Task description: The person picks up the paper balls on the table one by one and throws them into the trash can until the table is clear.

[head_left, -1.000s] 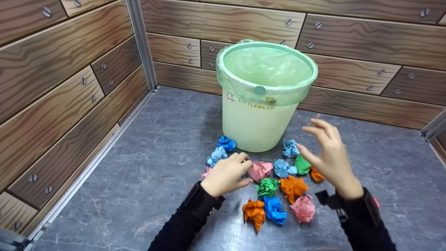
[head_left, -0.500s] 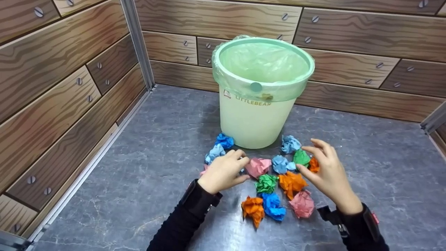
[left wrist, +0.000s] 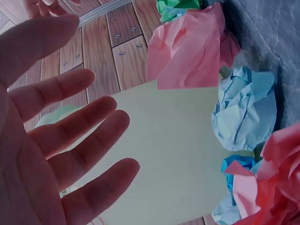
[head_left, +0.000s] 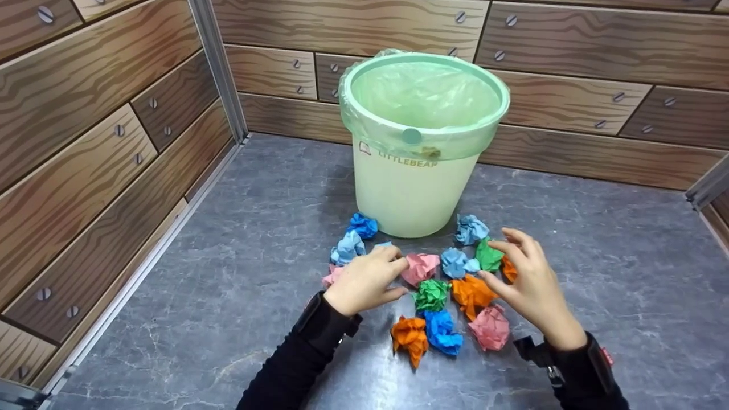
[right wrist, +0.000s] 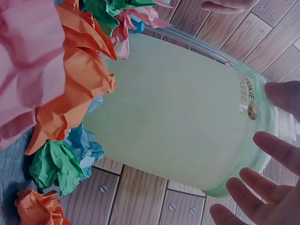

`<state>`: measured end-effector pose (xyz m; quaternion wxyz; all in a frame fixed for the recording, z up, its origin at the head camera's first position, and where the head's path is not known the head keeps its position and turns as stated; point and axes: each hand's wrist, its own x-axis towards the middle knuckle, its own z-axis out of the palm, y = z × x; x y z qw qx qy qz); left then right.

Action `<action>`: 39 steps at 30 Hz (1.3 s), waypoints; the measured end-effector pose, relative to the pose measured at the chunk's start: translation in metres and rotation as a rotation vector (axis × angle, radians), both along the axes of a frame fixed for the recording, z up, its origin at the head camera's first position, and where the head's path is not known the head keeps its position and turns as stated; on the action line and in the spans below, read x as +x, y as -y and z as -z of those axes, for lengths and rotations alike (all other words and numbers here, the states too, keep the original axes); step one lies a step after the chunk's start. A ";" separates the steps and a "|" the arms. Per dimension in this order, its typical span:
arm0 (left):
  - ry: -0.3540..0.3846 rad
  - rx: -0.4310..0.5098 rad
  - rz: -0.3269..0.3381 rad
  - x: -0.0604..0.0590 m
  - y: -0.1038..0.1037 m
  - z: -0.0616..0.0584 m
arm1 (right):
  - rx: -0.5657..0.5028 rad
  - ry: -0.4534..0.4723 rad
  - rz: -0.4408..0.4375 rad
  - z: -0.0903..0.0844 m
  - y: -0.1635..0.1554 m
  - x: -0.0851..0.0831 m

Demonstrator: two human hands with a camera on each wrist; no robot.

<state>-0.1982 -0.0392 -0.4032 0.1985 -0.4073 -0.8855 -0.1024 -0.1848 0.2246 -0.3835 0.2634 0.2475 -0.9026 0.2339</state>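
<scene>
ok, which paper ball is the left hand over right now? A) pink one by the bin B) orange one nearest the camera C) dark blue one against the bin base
A: the left hand has its fingers open beside the pink ball.

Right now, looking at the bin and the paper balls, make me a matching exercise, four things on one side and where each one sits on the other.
Things:
1. bin
2. dark blue paper ball
3. pink paper ball
4. green paper ball

Places:
A. between the two hands, middle of the cluster
B. upright at the back, lined with a green bag
C. by the bin's base on the left side
D. at the near edge, beside the right wrist

Pairs: 1-B, 2-C, 3-D, 4-A
</scene>
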 end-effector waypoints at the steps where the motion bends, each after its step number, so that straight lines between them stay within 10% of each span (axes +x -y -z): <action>1: 0.006 -0.003 0.014 0.000 -0.001 0.000 | -0.001 0.001 -0.002 0.000 0.000 0.000; 19: 0.222 -0.307 0.154 0.023 -0.024 0.010 | -0.006 -0.002 0.011 0.005 0.002 0.001; 39: 0.285 -0.332 0.165 0.028 -0.039 0.024 | -0.007 -0.015 0.015 0.004 0.000 0.001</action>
